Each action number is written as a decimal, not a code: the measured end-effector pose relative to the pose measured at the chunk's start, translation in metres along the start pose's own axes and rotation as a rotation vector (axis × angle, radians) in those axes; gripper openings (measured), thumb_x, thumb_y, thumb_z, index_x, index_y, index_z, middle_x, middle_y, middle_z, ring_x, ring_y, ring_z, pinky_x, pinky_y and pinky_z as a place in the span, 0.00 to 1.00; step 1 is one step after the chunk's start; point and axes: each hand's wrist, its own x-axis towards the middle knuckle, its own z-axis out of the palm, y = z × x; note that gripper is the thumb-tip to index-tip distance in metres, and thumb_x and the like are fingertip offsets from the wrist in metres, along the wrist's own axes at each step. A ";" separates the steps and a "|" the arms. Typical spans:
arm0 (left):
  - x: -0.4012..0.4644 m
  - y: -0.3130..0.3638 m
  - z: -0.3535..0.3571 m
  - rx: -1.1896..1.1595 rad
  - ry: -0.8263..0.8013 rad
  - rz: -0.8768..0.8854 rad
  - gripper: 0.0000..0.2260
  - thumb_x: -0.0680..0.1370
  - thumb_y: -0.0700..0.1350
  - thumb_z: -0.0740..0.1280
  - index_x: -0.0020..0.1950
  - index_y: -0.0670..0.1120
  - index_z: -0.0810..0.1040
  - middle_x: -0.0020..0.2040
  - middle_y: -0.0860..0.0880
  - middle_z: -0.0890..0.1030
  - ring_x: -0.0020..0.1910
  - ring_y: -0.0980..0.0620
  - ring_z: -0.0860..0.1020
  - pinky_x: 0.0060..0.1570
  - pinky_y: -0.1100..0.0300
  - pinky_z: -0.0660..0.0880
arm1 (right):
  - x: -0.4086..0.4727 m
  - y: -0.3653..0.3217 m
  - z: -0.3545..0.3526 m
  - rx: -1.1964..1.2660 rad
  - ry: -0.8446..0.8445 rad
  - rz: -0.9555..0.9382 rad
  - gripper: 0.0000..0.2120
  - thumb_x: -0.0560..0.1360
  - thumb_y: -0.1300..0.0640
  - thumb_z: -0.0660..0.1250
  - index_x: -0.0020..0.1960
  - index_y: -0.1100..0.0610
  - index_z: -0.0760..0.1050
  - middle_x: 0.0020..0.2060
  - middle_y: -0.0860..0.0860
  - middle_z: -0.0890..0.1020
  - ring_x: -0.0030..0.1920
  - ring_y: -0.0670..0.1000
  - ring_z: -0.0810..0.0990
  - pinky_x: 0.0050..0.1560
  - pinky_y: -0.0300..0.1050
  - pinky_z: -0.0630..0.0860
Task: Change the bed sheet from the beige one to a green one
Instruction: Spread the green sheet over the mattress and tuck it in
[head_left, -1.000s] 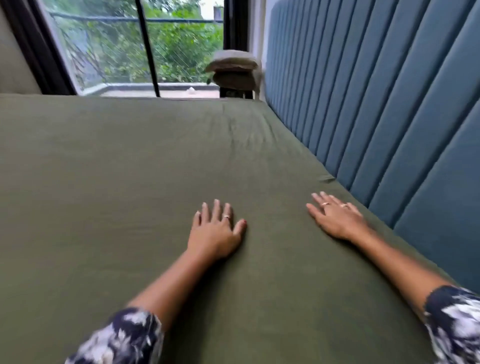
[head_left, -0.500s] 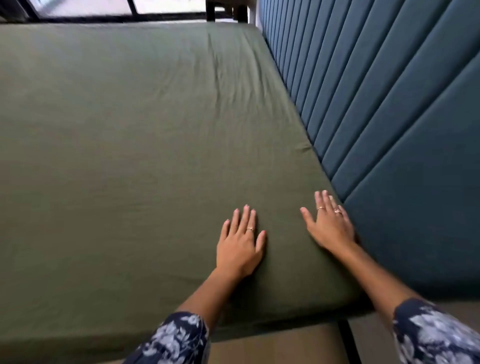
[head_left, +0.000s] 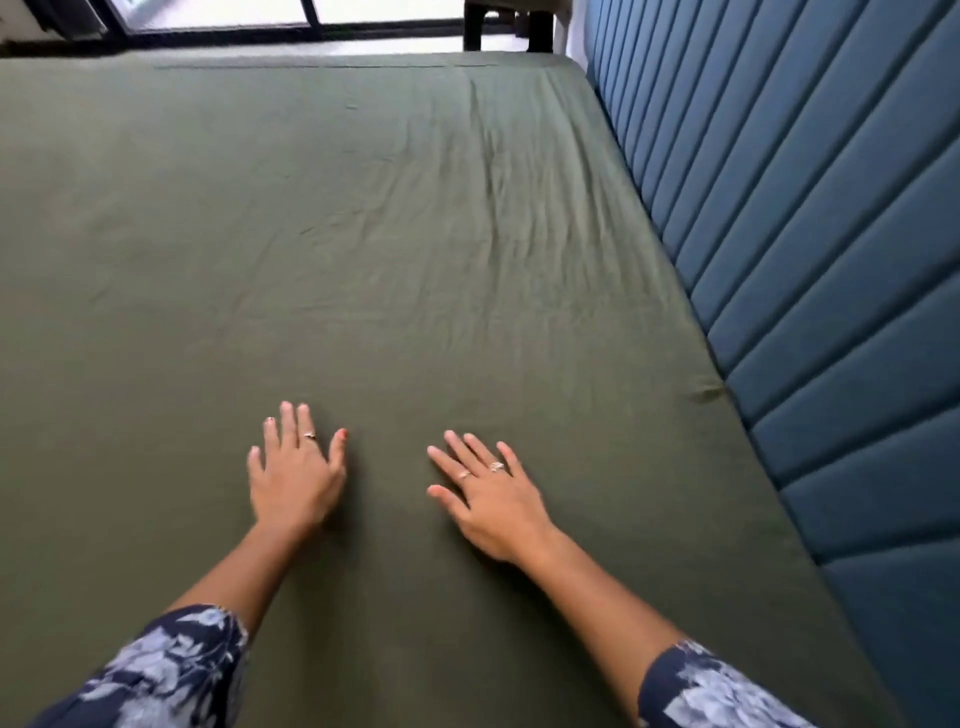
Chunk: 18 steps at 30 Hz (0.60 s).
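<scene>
The green sheet (head_left: 363, 249) covers the whole mattress, with faint creases toward the far right and a small pucker at the right edge by the headboard. My left hand (head_left: 293, 475) lies flat on the sheet with its fingers spread. A little to its right, my right hand (head_left: 491, 493) also presses flat on the sheet, fingers straight and pointing up-left. Neither hand holds anything. No beige sheet is in view.
A blue padded headboard (head_left: 810, 270) with slanted channels runs along the bed's right side. Beyond the far edge of the bed stand dark furniture legs (head_left: 475, 26) and a dark window frame (head_left: 260, 34).
Both hands have slid left across the sheet, away from the headboard, staying flat. The camera now shows more of the bed, and the near edge has left the view.
</scene>
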 end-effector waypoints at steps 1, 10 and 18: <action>0.010 0.013 0.010 -0.010 -0.015 0.037 0.29 0.81 0.61 0.49 0.79 0.52 0.48 0.79 0.49 0.43 0.78 0.46 0.43 0.74 0.45 0.44 | 0.007 0.019 0.001 -0.024 0.074 0.052 0.34 0.74 0.32 0.34 0.75 0.40 0.57 0.77 0.44 0.55 0.76 0.46 0.53 0.74 0.51 0.47; -0.002 0.182 0.052 0.065 -0.176 1.006 0.28 0.80 0.63 0.37 0.74 0.57 0.63 0.76 0.52 0.63 0.74 0.48 0.62 0.70 0.41 0.57 | -0.012 0.204 -0.072 -0.053 0.224 0.777 0.29 0.81 0.43 0.50 0.78 0.53 0.51 0.78 0.54 0.52 0.77 0.52 0.51 0.75 0.53 0.51; 0.150 0.117 0.003 0.052 0.041 0.426 0.29 0.79 0.62 0.43 0.78 0.54 0.51 0.79 0.53 0.49 0.78 0.51 0.47 0.74 0.49 0.46 | 0.142 0.119 -0.075 -0.098 0.229 0.289 0.39 0.72 0.34 0.35 0.78 0.50 0.52 0.78 0.48 0.51 0.77 0.48 0.49 0.75 0.51 0.45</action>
